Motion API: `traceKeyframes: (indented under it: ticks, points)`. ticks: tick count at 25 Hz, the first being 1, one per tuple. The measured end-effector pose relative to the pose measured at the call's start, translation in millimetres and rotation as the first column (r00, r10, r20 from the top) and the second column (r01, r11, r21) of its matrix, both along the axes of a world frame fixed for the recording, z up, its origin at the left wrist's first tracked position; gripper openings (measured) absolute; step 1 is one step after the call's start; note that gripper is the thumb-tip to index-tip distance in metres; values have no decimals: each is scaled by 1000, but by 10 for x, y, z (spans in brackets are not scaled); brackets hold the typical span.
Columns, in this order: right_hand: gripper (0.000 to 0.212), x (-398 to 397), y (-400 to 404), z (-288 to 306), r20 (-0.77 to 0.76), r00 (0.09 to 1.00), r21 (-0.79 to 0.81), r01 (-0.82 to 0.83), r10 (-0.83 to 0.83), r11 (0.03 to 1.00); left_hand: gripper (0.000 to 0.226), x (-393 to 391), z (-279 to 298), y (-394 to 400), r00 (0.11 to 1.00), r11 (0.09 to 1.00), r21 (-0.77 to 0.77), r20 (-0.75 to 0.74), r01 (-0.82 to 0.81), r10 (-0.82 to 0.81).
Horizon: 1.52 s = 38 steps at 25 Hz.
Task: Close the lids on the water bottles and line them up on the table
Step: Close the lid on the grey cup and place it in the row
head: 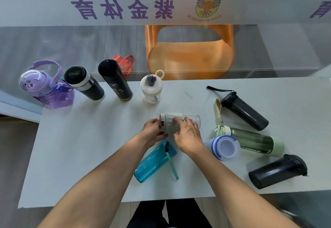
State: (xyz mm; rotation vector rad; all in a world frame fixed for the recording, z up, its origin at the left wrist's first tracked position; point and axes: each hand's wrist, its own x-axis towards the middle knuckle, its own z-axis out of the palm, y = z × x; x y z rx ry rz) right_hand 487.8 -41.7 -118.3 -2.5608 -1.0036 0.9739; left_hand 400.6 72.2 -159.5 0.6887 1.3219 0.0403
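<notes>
A cream-lidded clear bottle [172,120] lies on its side at the table's middle. My left hand [154,129] grips its lid end and my right hand [188,136] wraps its body. Along the far edge stand a purple cartoon bottle [46,87], a black flask with a silver band [84,84], a tall black flask [115,80] and a small white bottle [151,88]. Lying down are a teal bottle [154,161] under my wrists, and to the right a smoky black bottle [243,111], a green bottle [254,140], a pale blue bottle [223,147] and a dark tumbler [277,171].
The white table [89,147] stands against a glass wall with purple lettering. Behind the glass are an orange chair [189,53] and a red bag [125,64]. A cream strap [218,111] lies between the black and green bottles.
</notes>
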Motion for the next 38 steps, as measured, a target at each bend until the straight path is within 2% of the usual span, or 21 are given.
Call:
traceKeyframes:
  ticks: [2, 5, 9, 11, 13, 16, 18, 26, 30, 38]
  points:
    - [62, 43, 23, 23, -46, 998, 54, 42, -39, 998, 24, 7, 69, 14, 999, 1000, 9, 29, -17, 16]
    - [55, 139, 30, 104, -181, 969, 176, 198, -166, 964, 30, 7, 238, 48, 992, 983, 166, 113, -76, 58]
    - [17, 295, 31, 187, -303, 877, 202, 441, -373, 874, 20, 29, 507, -46, 980, 952, 303, 197, -34, -28]
    - [31, 379, 22, 218, -345, 805, 152, 555, -482, 818, 22, 58, 574, -136, 970, 941, 337, 217, 27, -106]
    - [31, 470, -18, 211, -391, 763, 144, 603, -514, 785, 26, 100, 573, -215, 963, 927, 370, 223, 62, -153]
    - [33, 557, -42, 206, -394, 789, 163, 565, -472, 808, 32, 152, 556, -277, 974, 917, 391, 169, 76, -153]
    - [32, 627, 3, 185, -380, 800, 180, 556, -464, 811, 26, 219, 534, -278, 980, 908, 408, 123, 96, -158]
    - [28, 1265, 404, 153, -391, 839, 226, 485, -377, 845, 36, 771, 627, -47, 977, 908, 419, 200, -12, -79]
    - [32, 1565, 632, 125, -406, 855, 229, 438, -323, 869, 39, 1033, 631, 82, 979, 911, 406, 205, -67, -19]
    - [20, 1709, 650, 55, -404, 872, 243, 394, -276, 887, 38, 1150, 618, 60, 985, 904, 415, 170, -107, 38]
